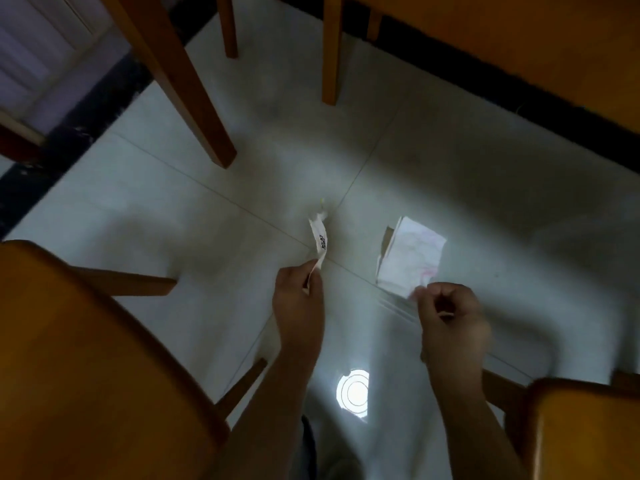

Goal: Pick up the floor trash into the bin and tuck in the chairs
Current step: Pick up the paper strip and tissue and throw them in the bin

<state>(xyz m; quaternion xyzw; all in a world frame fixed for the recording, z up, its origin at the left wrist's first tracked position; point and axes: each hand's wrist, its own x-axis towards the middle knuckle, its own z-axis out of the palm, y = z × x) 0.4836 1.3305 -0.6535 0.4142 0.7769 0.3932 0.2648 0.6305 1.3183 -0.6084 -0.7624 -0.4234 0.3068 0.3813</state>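
My left hand [299, 299] pinches the lower end of a narrow white paper strip [319, 237] with black print, which hangs just above the pale tiled floor. My right hand [450, 317] grips the near corner of a crumpled white paper sheet [410, 259] with pink marks, lifted a little off the floor. A wooden chair seat [86, 368] fills the lower left. A second chair seat [585, 431] sits at the lower right. No bin is in view.
Wooden legs [183, 81] [332, 50] stand on the floor beyond the papers. A wooden table underside or seat [519, 39] spans the top right. A dark band [79, 133] of flooring runs along the left. A round light reflection [353, 393] shines on the tile between my arms.
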